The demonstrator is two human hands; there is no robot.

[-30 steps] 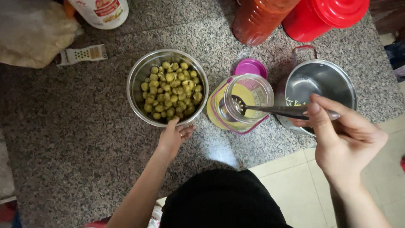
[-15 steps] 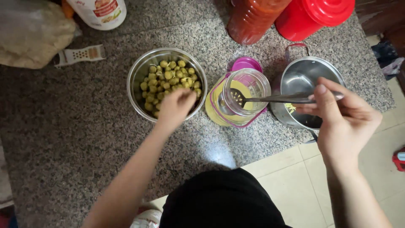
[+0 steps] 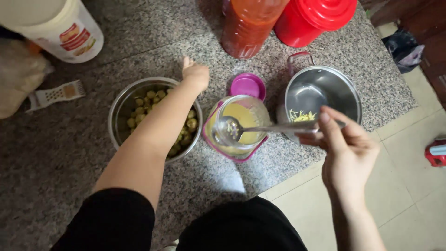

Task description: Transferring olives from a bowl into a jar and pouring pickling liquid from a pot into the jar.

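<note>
A speckled grey granite counter (image 3: 60, 153) holds two steel vessels: a bowl of green olives (image 3: 139, 104) on the left and a pot (image 3: 325, 90) on the right. Between them stands one glass jar (image 3: 241, 123). The right hand (image 3: 348, 148) grips one spoon (image 3: 232, 129), its bowl over the jar. The left hand (image 3: 195, 74), fingers curled, reaches beyond the bowl. Far left stands one white tub with a red label (image 3: 60, 28); far right, one orange bottle (image 3: 251, 23) and one red container (image 3: 316, 16).

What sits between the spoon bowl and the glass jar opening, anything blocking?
Nothing visible. The right hand holds the spoon level, its bowl right over the open mouth of the glass jar. The purple lid lies behind the jar, off the opening. The left hand reaches past the bowl of green fruits, clear of the jar.
</note>
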